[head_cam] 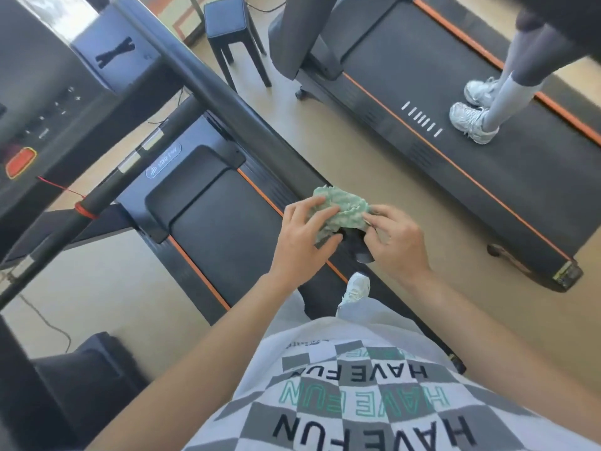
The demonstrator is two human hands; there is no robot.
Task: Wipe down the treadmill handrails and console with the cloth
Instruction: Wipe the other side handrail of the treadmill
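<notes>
Treadmill deck (221, 222), black with orange edge strips, running diagonally beneath the wearer's feet. Second black treadmill (406, 70) to the right, across a strip of beige floor (325, 131), with another person's white trainers (471, 122) planted on its belt. Dark console (42, 99) at upper left, with a red oval button (21, 162) at its lower edge. Long black handrail bar (208, 89) slanting down from the upper left, well apart from both grips. Second black handrail (107, 187), fitted with silver plates, lower left. Dark square stool (227, 24) standing on the floor between the two machines. Crumpled pale green cloth (344, 206) held in the air above the deck's right edge, touching neither rail nor console. Left grip (302, 236) grasping the cloth's left side, fingers curled into the folds. Right grip (396, 239) pinching the cloth's right side.
</notes>
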